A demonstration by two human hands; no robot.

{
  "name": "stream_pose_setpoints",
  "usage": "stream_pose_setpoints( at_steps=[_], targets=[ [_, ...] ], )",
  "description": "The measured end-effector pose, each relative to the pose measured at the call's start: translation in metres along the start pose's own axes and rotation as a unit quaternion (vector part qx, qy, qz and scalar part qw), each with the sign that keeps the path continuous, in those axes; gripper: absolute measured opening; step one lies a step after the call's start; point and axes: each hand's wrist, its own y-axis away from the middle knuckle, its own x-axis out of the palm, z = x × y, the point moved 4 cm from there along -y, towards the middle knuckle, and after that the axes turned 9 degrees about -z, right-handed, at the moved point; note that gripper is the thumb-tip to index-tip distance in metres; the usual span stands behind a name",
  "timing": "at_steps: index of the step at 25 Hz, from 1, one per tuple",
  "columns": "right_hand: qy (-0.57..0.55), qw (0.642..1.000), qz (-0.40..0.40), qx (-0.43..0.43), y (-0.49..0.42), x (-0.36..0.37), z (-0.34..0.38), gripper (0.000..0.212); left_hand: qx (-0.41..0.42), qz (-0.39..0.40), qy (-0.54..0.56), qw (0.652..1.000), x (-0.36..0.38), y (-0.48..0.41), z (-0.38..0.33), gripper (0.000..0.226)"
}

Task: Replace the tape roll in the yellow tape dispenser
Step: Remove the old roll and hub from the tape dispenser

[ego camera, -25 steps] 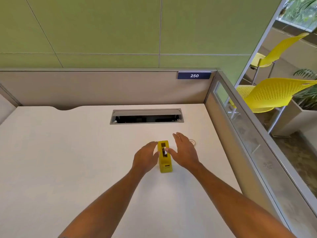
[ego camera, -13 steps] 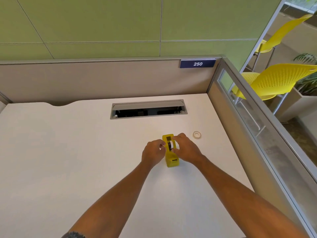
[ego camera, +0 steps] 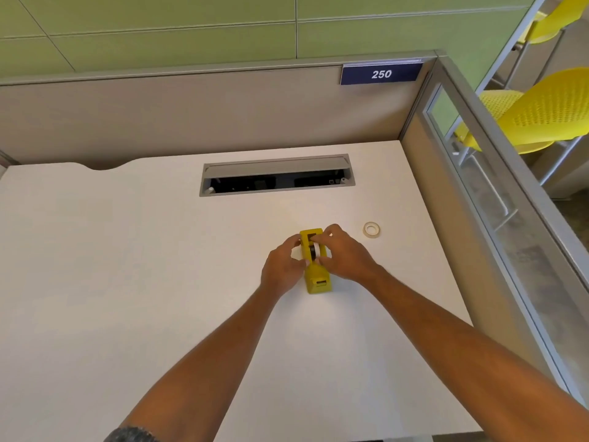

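The yellow tape dispenser (ego camera: 316, 275) stands on the white desk (ego camera: 127, 282), a little right of centre. A white-edged tape roll (ego camera: 316, 250) sits in its open top slot. My left hand (ego camera: 282, 266) grips the dispenser's left side. My right hand (ego camera: 342, 253) curls over its right side, with thumb and forefinger pinching the roll in the slot. A second, clear tape roll (ego camera: 371, 230) lies flat on the desk to the right, apart from both hands.
A grey cable slot (ego camera: 277, 175) opens in the desk behind the dispenser. Beige partition walls (ego camera: 191, 116) close the desk at the back and right, with a glass strip (ego camera: 497, 199) on the right side. Yellow chairs (ego camera: 541, 116) stand beyond it.
Both hands went from open beside the dispenser to closed on it. My right fingers now pinch the roll in the slot. The view has tilted down, and the spare roll shows.
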Motion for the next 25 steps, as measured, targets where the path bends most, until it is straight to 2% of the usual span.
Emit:
stream_pose_setpoints(
  at_steps=[8,18,25],
  targets=[
    [0.023,0.999,-0.027,0.001,-0.006,0.006,-0.007,0.052,-0.008,0.015,0.053,0.998,0.004,-0.002,0.006,0.065],
    [0.026,0.997,-0.073,0.018,-0.010,0.004,0.002,0.048,-0.005,0.029,0.053,0.998,0.005,-0.005,0.006,0.071],
    [0.037,0.996,-0.080,0.012,-0.011,-0.002,0.005,0.047,-0.069,0.025,0.107,0.992,0.009,-0.003,0.012,0.067]
  ],
)
